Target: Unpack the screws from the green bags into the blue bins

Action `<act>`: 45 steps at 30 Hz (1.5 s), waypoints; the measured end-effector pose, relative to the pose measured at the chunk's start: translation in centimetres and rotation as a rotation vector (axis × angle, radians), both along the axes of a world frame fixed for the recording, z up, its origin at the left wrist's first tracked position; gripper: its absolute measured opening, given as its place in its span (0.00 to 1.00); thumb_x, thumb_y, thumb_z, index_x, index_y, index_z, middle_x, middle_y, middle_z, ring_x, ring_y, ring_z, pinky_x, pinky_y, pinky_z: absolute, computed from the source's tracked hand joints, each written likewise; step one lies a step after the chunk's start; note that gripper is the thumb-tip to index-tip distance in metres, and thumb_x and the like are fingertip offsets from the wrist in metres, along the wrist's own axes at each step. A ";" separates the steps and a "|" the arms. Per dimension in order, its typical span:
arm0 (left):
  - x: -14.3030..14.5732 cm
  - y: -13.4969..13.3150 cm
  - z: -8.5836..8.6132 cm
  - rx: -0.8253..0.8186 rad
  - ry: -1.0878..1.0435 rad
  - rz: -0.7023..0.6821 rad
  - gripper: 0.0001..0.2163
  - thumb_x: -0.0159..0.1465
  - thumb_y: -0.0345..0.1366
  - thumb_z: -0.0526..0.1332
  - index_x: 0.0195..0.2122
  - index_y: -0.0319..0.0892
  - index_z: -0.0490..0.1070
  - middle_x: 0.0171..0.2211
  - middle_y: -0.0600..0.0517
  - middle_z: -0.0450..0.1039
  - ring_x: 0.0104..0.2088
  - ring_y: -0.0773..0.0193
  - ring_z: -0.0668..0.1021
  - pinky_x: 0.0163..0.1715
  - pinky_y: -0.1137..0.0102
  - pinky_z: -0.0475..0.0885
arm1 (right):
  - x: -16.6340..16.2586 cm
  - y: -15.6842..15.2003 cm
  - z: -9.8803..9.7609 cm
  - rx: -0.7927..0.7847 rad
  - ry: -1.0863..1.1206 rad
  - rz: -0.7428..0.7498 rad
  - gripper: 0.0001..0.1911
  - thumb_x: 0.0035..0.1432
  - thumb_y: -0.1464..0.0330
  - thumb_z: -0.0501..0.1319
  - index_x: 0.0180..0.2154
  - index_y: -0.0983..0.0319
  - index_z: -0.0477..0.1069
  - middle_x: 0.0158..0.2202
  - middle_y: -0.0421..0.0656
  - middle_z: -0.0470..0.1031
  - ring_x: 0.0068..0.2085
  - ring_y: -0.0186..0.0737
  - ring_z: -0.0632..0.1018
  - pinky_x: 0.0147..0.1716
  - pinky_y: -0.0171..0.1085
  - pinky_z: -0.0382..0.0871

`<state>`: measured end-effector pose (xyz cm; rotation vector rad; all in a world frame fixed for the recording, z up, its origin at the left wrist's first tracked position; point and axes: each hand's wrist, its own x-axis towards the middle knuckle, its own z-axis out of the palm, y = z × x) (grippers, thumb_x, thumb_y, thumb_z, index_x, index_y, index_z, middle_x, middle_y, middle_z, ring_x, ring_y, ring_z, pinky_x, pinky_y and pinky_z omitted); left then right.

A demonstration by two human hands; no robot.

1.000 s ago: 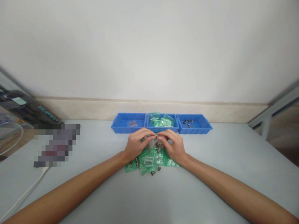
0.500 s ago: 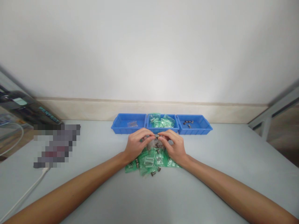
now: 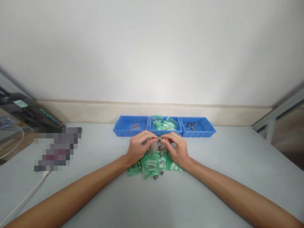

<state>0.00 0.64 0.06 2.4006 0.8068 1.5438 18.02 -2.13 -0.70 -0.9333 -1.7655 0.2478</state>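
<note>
Both hands at work over a table point(image 3: 225, 148). The left hand point(image 3: 140, 144) and the right hand point(image 3: 177, 147) each pinch one end of a small metal part point(image 3: 159, 138) between thumb and fingers; it is held above the table, just in front of the middle tray. Its long axis appears to run side to side, from one hand to the other — which end is the head cannot be told at this size.

Three blue trays stand in a row behind the hands. The left tray point(image 3: 124, 123) contains a small clear bag point(image 3: 135, 126); the middle tray point(image 3: 179, 128) is heaped with green-tinted bags point(image 3: 167, 123) of pale pieces; the right tray point(image 3: 205, 127) holds a few dark screws point(image 3: 192, 125) lying loose.

Below the hands, more green bags point(image 3: 151, 164) form an overlapping pile, the central one showing pale rods lying crosswise. Loose metal pieces point(image 3: 155, 177) lie on and before the pile.
</note>
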 end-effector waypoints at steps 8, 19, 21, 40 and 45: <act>-0.1 0.0 -0.1 0.003 0.008 -0.004 0.06 0.65 0.33 0.61 0.32 0.38 0.75 0.30 0.50 0.78 0.32 0.67 0.78 0.34 0.74 0.73 | -0.1 0.0 0.1 0.006 0.020 0.002 0.06 0.63 0.68 0.60 0.36 0.62 0.75 0.26 0.40 0.71 0.29 0.36 0.72 0.30 0.34 0.67; -0.1 0.0 0.0 -0.012 0.014 -0.013 0.07 0.65 0.35 0.60 0.32 0.39 0.75 0.30 0.50 0.78 0.31 0.66 0.78 0.33 0.73 0.73 | -0.1 0.1 0.0 0.017 0.014 -0.007 0.06 0.63 0.68 0.60 0.36 0.62 0.75 0.25 0.40 0.71 0.28 0.36 0.71 0.29 0.35 0.67; -0.1 0.0 0.0 -0.014 0.015 -0.015 0.07 0.65 0.35 0.60 0.32 0.39 0.75 0.30 0.50 0.78 0.31 0.66 0.78 0.33 0.73 0.73 | -0.1 0.1 0.0 0.018 0.015 -0.005 0.06 0.63 0.68 0.60 0.36 0.62 0.75 0.25 0.40 0.71 0.28 0.36 0.71 0.29 0.35 0.67; 0.0 0.0 0.1 -0.013 0.019 -0.010 0.08 0.65 0.36 0.60 0.32 0.39 0.75 0.30 0.49 0.78 0.31 0.66 0.79 0.33 0.73 0.74 | -0.1 0.0 0.0 0.035 0.019 0.017 0.06 0.62 0.70 0.60 0.38 0.62 0.75 0.26 0.41 0.72 0.27 0.36 0.72 0.29 0.35 0.67; -0.1 -0.1 0.1 -0.027 0.032 -0.004 0.08 0.65 0.35 0.60 0.32 0.39 0.75 0.30 0.49 0.78 0.31 0.66 0.78 0.33 0.73 0.74 | -0.1 -0.1 0.2 0.035 0.024 -0.001 0.07 0.63 0.69 0.58 0.39 0.61 0.75 0.25 0.40 0.71 0.27 0.36 0.71 0.28 0.35 0.67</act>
